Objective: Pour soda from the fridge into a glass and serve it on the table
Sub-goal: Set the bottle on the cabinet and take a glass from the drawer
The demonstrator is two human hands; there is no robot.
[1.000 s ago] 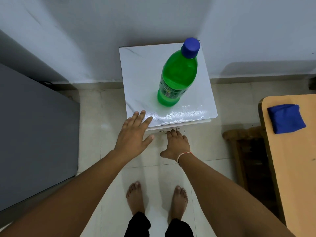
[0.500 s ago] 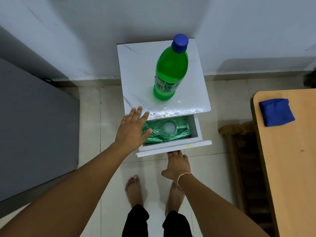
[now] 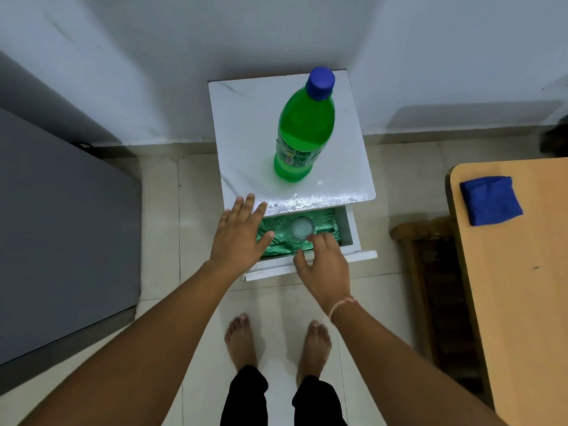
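A green soda bottle (image 3: 302, 130) with a blue cap stands upright on the small white cabinet top (image 3: 246, 124). Below it the cabinet's drawer (image 3: 349, 229) is pulled out, lined with green foil. A clear glass (image 3: 302, 228) stands inside the drawer, seen from above. My left hand (image 3: 238, 233) is spread flat over the drawer's left side, holding nothing. My right hand (image 3: 322, 265) hovers over the drawer's front edge, fingers apart, its fingertips just short of the glass.
A grey fridge (image 3: 61, 226) fills the left side. A wooden table (image 3: 522, 287) with a folded blue cloth (image 3: 490, 204) stands at the right, a dark wooden chair (image 3: 436, 272) beside it. My bare feet are on the tiled floor below.
The drawer came out from shut to open. My right hand has left the drawer's front and risen over it toward the glass. My left hand stayed spread near the cabinet's front-left corner.
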